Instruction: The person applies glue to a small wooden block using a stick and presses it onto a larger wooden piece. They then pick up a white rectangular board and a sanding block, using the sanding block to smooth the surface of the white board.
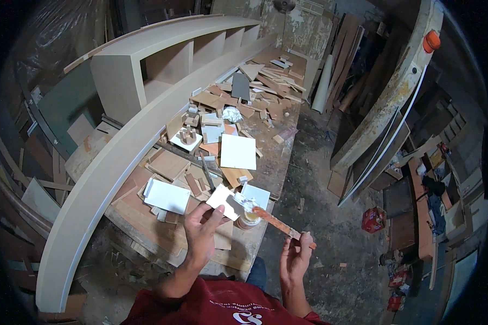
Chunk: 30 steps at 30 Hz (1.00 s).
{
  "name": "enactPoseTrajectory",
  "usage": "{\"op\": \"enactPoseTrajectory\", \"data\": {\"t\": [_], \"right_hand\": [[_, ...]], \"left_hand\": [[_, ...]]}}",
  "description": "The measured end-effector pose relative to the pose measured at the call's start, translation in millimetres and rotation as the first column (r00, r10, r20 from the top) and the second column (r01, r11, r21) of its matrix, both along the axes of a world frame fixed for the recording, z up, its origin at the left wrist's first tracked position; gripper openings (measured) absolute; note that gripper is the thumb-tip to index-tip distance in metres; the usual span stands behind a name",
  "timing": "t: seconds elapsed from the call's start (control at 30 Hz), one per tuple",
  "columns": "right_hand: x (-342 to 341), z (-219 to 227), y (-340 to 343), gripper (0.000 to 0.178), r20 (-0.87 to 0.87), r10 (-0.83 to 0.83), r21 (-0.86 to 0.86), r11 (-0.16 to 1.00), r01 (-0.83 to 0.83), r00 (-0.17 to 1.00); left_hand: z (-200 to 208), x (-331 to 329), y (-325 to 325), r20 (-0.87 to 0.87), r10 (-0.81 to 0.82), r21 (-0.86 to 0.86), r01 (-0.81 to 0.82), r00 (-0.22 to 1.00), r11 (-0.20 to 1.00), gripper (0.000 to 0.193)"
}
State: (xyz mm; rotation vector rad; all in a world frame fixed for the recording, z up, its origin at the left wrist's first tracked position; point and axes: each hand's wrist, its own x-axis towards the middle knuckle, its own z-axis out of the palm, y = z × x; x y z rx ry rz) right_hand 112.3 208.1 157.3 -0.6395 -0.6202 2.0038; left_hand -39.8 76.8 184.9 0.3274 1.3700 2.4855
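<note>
My left hand (201, 223) pinches a small flat white piece (219, 197) above the near end of the workbench. A dark grey patch crosses the piece; I cannot tell whether it is shadow or another part. In my right hand (295, 255), past the bench's right edge, is a reddish-brown wooden stick (276, 221), gripped near its lower end. White paste (246, 203) coats the stick's far end, beside the white piece; whether they touch is unclear. Below them stands a small tub (247, 222), partly hidden by the stick and paste.
A long curved pale panel (119, 143) and an open-fronted shelf unit (114, 81) run along the left. Wood offcuts (276, 81), white tiles (238, 152) and small blocks (187, 134) litter the workbench (265, 162). A worn post (385, 97) rises at right.
</note>
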Motion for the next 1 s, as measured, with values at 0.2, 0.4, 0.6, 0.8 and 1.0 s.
{"op": "enactPoseTrajectory", "data": {"t": [0.2, 0.4, 0.6, 0.8, 1.0], "right_hand": [[0.0, -11.1, 1.9, 0.011, 0.058, 0.009, 0.054, 0.998, -0.012, 0.998], [12.9, -17.1, 4.9, 0.013, 0.050, 0.001, 0.024, 1.000, -0.002, 0.999], [2.0, -13.3, 1.1, 0.012, -0.002, 0.005, 0.087, 0.996, -0.005, 1.000], [16.1, -24.1, 8.6, 0.010, 0.028, -0.024, 0.033, 0.999, 0.023, 0.999], [0.8, -13.0, -0.4, 0.012, 0.002, -0.020, 0.098, 0.995, 0.019, 1.000]], "left_hand": [[4.6, 3.2, -1.8, -0.010, 0.036, -0.027, -0.036, 0.999, 0.999, 0.016], [1.2, -1.5, -4.4, -0.010, 0.062, -0.005, -0.062, 0.998, 0.998, 0.017], [3.7, 5.3, 1.2, -0.021, 0.031, -0.014, -0.031, 0.999, 0.999, 0.016], [-2.3, -0.8, -3.0, -0.015, 0.048, 0.017, -0.048, 0.999, 0.999, 0.016], [-0.7, 6.1, 0.3, -0.009, 0.036, -0.010, -0.037, 0.999, 0.999, 0.015]]}}
